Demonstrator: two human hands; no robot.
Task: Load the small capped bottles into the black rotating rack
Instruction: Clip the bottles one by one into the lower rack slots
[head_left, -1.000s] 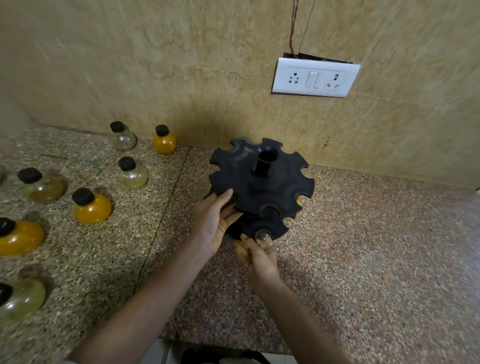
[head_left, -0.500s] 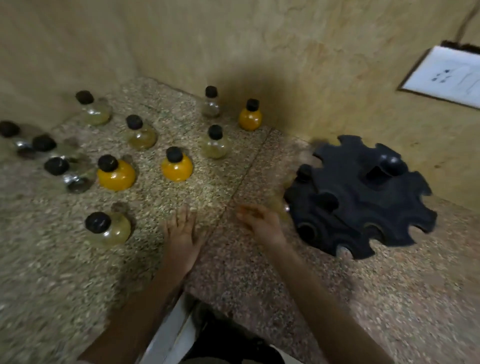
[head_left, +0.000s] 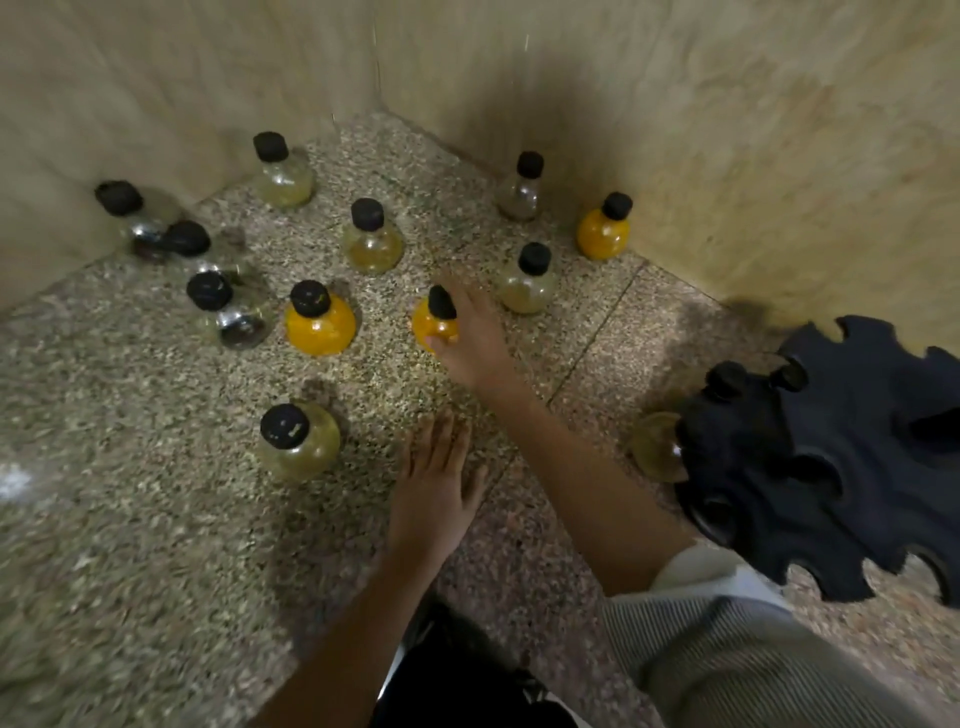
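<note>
Our right hand (head_left: 475, 340) grips the small round orange black-capped bottle (head_left: 429, 325) mid-frame, our left hand (head_left: 431, 496) lies flat on the speckled stone counter (head_left: 130, 519), and swinging fast to the black notched rack (head_left: 857, 499) at far right might drop it.

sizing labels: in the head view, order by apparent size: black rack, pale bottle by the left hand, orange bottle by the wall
1. black rack
2. pale bottle by the left hand
3. orange bottle by the wall, perhaps only smaller for being farther
</note>
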